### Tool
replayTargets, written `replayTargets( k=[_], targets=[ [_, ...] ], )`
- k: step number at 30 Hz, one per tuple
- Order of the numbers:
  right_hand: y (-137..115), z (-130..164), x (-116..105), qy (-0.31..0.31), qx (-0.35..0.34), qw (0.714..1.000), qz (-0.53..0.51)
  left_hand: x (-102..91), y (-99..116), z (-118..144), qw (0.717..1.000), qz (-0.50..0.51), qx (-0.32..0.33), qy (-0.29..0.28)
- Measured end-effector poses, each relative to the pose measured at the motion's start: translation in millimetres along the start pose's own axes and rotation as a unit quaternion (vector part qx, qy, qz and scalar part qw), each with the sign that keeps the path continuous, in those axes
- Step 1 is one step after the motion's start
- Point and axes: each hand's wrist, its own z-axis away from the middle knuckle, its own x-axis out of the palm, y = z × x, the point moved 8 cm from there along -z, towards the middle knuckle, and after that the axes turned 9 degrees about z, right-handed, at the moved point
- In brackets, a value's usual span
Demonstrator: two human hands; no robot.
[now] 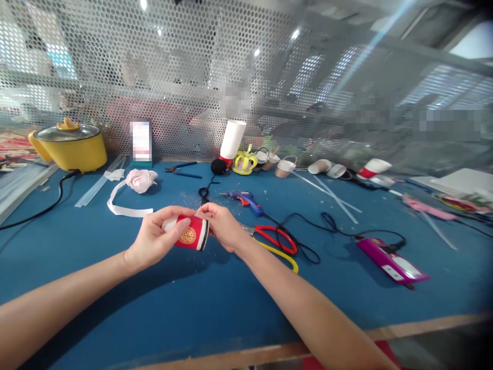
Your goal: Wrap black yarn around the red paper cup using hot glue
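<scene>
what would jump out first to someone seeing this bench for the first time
Most striking is the small red paper cup with a gold emblem, held on its side between the left hand and right hand above the blue felt-covered table. Just right of the hands lie the red and yellow handled scissors beside a blue hot glue gun. A yellow lidded electric pot stands at the far left.
</scene>
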Motion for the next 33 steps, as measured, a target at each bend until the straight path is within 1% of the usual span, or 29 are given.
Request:
replayTargets(
  k=[4, 6, 8, 10, 11, 12, 14, 15, 16, 17, 19, 20, 21, 22, 25, 27, 28, 29, 31, 33],
  targets=[
    [-2, 2, 2, 0.001, -0.007, 1.0, 0.029, -0.6, 2, 0, 1.0, -0.013, 0.017, 0.0],
    [-4, 2, 2, 0.002, -0.018, 0.996, 0.085, -0.3, 6, 1, 0.999, -0.032, 0.04, -0.009],
    [-5, 2, -1, 0.002, -0.027, 0.987, 0.161, 0.6, 13, 2, 0.995, -0.053, 0.077, -0.019],
    [-8, 0, -12, 0.016, -0.033, 0.975, 0.218, 0.8, 19, 3, 0.991, -0.074, 0.11, -0.024],
    [-11, 0, -22, 0.037, -0.041, 0.971, 0.234, 0.7, 21, 3, 0.989, -0.083, 0.12, -0.024],
    [-17, 1, -34, 0.071, -0.055, 0.964, 0.249, 0.3, 22, 3, 0.988, -0.091, 0.126, -0.022],
    [-32, 6, -55, 0.135, -0.089, 0.942, 0.293, -0.3, 22, 2, 0.986, -0.101, 0.133, -0.019],
    [-38, 9, -60, 0.141, -0.097, 0.936, 0.306, -0.4, 21, 2, 0.985, -0.103, 0.135, -0.019],
    [-40, 11, -59, 0.116, -0.091, 0.942, 0.302, -0.6, 20, 1, 0.985, -0.103, 0.136, -0.02],
    [-39, 13, -55, 0.07, -0.075, 0.955, 0.28, -0.8, 19, 1, 0.985, -0.102, 0.137, -0.02],
    [-34, 19, -36, -0.035, -0.032, 0.979, 0.199, -0.4, 16, 1, 0.985, -0.1, 0.141, -0.027],
    [-32, 21, -29, -0.063, -0.017, 0.986, 0.156, 0.5, 15, 1, 0.984, -0.103, 0.144, -0.035],
    [-31, 23, -23, -0.074, -0.005, 0.991, 0.115, 1.8, 14, 1, 0.982, -0.111, 0.146, -0.045],
    [-28, 24, -20, -0.072, 0.006, 0.994, 0.076, 3.6, 14, 2, 0.98, -0.122, 0.148, -0.057],
    [-16, 23, -17, -0.049, 0.057, 0.997, -0.021, 12.5, 12, 4, 0.971, -0.151, 0.148, -0.116],
    [-7, 23, -18, -0.038, 0.081, 0.995, -0.054, 18.2, 8, 4, 0.969, -0.142, 0.127, -0.155],
    [-5, 23, -19, -0.028, 0.082, 0.994, -0.061, 19.2, 5, 3, 0.973, -0.125, 0.104, -0.163],
    [-3, 23, -21, -0.016, 0.078, 0.995, -0.064, 18.5, 0, 1, 0.98, -0.097, 0.069, -0.159],
    [-1, 24, -23, 0.003, 0.061, 0.997, -0.052, 14.2, -13, -4, 0.991, -0.012, -0.029, -0.127],
    [-1, 26, -21, 0.001, 0.038, 0.999, 0.001, 10.7, -27, -6, 0.986, 0.078, -0.121, -0.087]
  ],
)
